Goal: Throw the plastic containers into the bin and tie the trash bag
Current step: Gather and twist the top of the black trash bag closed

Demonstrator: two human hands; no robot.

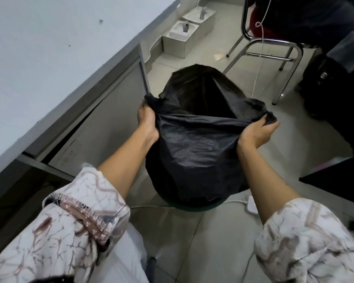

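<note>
A black trash bag (194, 152) lines a bin on the tiled floor; only the bin's green rim (192, 208) shows beneath the plastic. My left hand (146, 121) grips the bag's left edge, bunched in the fist. My right hand (255, 133) holds the right edge, also bunched. Between them the near rim of the bag is stretched taut, and the mouth stands open behind it. The inside is dark, so no plastic containers can be seen.
A white table (39, 58) with a grey metal frame runs along the left. A metal chair (274, 48) with a seated person's dark legs stands at the back right. White cables and a power strip (250, 206) lie on the floor by the bin. Boxes (184, 37) sit at the back.
</note>
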